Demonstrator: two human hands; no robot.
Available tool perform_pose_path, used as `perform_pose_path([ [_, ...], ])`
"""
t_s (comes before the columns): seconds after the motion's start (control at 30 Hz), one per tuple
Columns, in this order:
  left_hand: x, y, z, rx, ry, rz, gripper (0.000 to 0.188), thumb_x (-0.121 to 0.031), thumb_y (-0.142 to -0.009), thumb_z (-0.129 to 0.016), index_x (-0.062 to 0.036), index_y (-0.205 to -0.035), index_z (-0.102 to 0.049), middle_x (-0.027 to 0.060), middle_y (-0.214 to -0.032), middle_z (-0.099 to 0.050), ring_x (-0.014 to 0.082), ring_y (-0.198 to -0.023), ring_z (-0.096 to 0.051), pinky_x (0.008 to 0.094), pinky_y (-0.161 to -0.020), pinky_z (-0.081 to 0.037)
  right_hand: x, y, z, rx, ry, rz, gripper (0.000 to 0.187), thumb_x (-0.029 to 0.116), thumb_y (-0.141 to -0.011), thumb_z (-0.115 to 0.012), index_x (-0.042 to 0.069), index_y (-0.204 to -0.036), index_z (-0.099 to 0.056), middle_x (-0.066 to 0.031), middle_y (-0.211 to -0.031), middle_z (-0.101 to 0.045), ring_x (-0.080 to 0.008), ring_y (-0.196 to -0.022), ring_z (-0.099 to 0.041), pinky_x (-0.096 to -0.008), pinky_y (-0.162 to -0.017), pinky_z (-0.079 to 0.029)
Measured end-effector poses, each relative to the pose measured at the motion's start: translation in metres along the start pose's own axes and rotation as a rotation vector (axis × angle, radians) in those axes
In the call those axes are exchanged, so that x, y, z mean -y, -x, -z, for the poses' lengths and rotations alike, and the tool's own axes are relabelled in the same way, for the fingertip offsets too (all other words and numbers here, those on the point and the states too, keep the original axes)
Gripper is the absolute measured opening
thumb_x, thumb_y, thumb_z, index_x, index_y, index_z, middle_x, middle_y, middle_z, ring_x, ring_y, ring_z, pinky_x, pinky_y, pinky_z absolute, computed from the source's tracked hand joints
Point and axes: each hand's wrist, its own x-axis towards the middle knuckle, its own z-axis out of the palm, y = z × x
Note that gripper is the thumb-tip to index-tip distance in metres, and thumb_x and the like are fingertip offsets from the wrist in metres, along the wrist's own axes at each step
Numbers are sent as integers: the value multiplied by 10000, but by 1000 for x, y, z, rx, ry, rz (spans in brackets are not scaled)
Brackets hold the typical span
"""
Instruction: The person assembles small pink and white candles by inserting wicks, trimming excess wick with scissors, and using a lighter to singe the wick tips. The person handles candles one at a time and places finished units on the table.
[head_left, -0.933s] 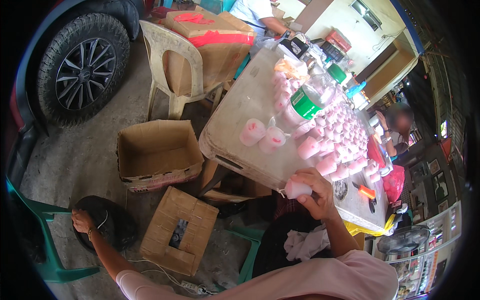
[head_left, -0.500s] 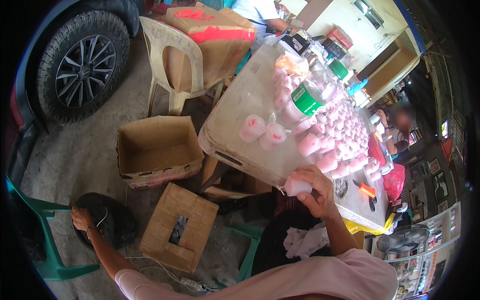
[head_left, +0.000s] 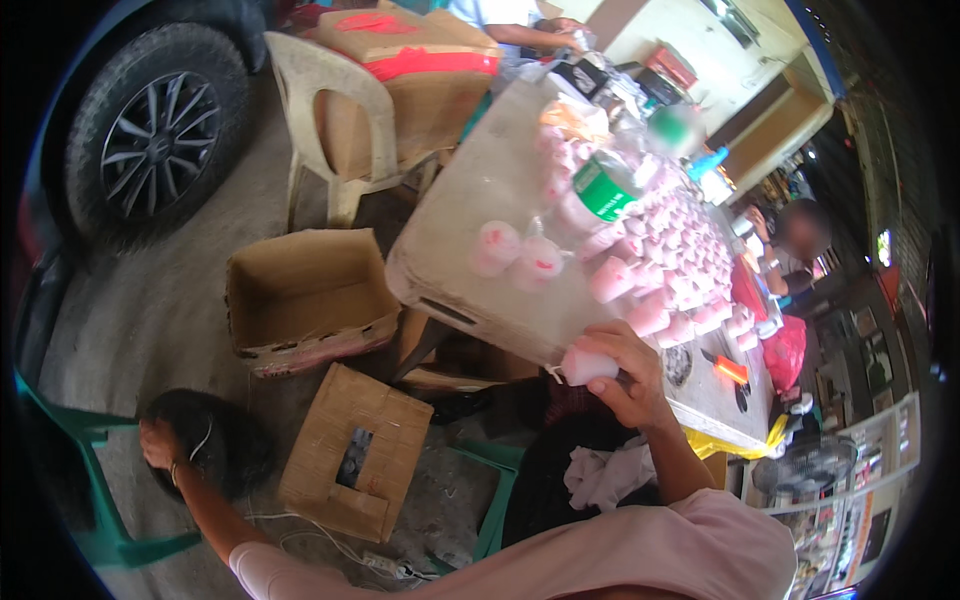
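Note:
My right hand [head_left: 630, 372] holds a pink cylinder wrapped in clear plastic [head_left: 590, 364] over the table's near edge, its twisted end pointing left. On the table, two similar pink cylinders [head_left: 497, 246] stand apart from the rest. Many more pink cylinders [head_left: 675, 265] are packed together farther right. Low on the left, my left hand [head_left: 162, 443] is closed at the edge of a round black container or bag [head_left: 225, 450] on the floor; its fingertips are partly hidden. A white cord hangs over that black thing.
A plastic bottle with a green label [head_left: 607, 190] lies among the cylinders. An orange-handled knife [head_left: 730, 369] rests near the right edge. An open carton [head_left: 310, 300], a flattened-looking box [head_left: 355, 450] and a plastic chair [head_left: 330, 110] stand left of the table. A person's arm [head_left: 545, 36] reaches in at the far end.
The whole view has shifted slightly. My right hand still holds the cylinder, now turned a little, and my left stays at the black thing. The far person's hands have come together over the table.

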Motion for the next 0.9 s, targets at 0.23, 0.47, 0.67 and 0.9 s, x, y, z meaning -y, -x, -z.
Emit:
perform_pose_path([
  [0.23, 26, -20, -102, -306, -65, -216, 453, -591, -907, -503, -225, -1121, -662, -31, -888, -678, 162, -713, -659, 345, -525, -516, -2, 3, 1, -1, 10, 10, 433, 124, -767, -711, 87, -1190, -622, -131, -1139, -607, -323, -1044, -576, -414, -911, -440],
  [0.47, 14, -26, -95, -391, -26, -272, 401, -571, -904, -526, -222, -1045, -664, -45, -844, -669, 144, -687, -656, 320, -524, -516, -1, 1, 0, -1, 11, 61, 481, 117, -733, -715, 91, -1199, -599, -101, -1145, -597, -287, -1059, -568, -420, -914, -405],
  [0.67, 25, -32, -85, -410, -74, -272, 363, -553, -902, -546, -219, -980, -665, -58, -807, -661, 128, -664, -654, 298, -523, -515, -2, 2, -1, -2, -1, 48, 485, 117, -726, -718, 93, -1196, -602, -92, -1139, -599, -283, -1051, -572, -412, -906, -406],
  [0.9, 26, -29, -85, -414, -141, -243, 332, -533, -899, -569, -216, -903, -667, -72, -763, -652, 110, -638, -651, 272, -522, -515, -1, 0, -1, -1, -9, 40, 499, 100, -709, -730, 104, -1193, -611, -98, -1137, -599, -290, -1047, -575, -409, -901, -413],
])
